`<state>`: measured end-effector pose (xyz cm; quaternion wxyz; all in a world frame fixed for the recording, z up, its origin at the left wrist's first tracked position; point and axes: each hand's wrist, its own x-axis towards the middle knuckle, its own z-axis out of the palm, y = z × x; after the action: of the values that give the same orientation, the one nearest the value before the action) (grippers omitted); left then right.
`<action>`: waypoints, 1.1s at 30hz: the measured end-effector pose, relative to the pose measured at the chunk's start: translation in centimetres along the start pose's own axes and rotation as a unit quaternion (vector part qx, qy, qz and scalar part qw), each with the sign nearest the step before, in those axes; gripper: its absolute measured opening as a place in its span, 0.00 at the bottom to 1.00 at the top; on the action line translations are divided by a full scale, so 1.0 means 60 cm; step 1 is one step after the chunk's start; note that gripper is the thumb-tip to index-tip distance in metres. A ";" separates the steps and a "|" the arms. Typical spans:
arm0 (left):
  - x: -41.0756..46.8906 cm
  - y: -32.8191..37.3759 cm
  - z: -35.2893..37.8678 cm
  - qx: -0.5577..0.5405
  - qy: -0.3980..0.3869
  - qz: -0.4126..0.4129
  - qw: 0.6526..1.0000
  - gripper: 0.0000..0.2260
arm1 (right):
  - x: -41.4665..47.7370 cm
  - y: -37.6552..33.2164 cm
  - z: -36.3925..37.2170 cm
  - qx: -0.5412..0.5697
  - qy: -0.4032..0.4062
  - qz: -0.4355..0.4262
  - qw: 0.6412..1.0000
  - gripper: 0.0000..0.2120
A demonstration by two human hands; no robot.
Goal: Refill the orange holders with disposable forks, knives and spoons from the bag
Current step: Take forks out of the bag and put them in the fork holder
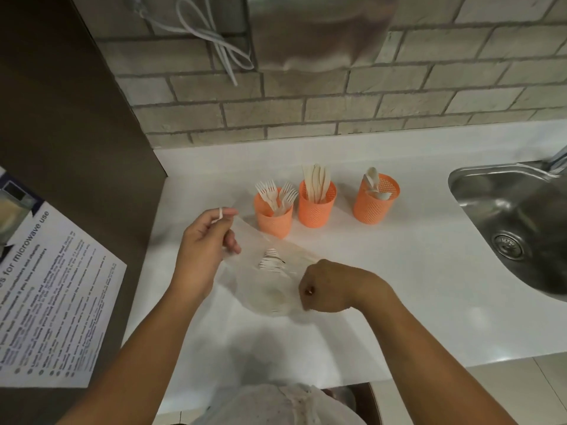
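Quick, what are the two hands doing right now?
Left hand: pinches one edge of the clear bag.
Right hand: fingers curled, grips the bag's other side.

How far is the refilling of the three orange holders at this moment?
Done: the fork holder, knife holder and spoon holder each hold some cutlery, the spoon holder least. In hand: the left hand and right hand grip the clear bag, with stacked pieces inside. Left: moving those into the holders.

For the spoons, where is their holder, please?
In the head view, the spoon holder stands rightmost of the three, between the knife holder and the sink.
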<state>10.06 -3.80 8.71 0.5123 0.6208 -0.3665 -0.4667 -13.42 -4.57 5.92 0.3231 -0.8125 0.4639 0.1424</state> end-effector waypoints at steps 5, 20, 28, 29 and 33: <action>0.011 -0.014 -0.011 0.274 0.050 -0.004 0.960 0.18 | -0.023 -0.013 -0.013 0.050 0.204 -0.115 0.971 0.13; 0.028 -0.063 0.072 0.664 -0.344 0.193 0.635 0.08 | 0.035 -0.014 0.047 -0.069 0.154 0.026 0.985 0.12; 0.027 -0.070 0.080 0.700 -0.269 0.202 0.630 0.50 | 0.011 -0.040 0.032 -0.171 0.276 0.013 0.946 0.11; 0.027 -0.067 0.079 0.687 -0.277 0.207 0.639 0.55 | 0.018 -0.046 0.032 -0.135 0.288 -0.023 0.948 0.12; 0.028 -0.051 0.073 0.608 -0.292 0.221 0.704 0.60 | 0.044 -0.046 0.030 0.056 0.233 -0.066 0.969 0.10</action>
<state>6.32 -6.00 5.21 -0.0200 0.5315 -0.8289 -0.1735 -9.57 -4.14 4.26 0.2601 -0.8327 0.4787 -0.0990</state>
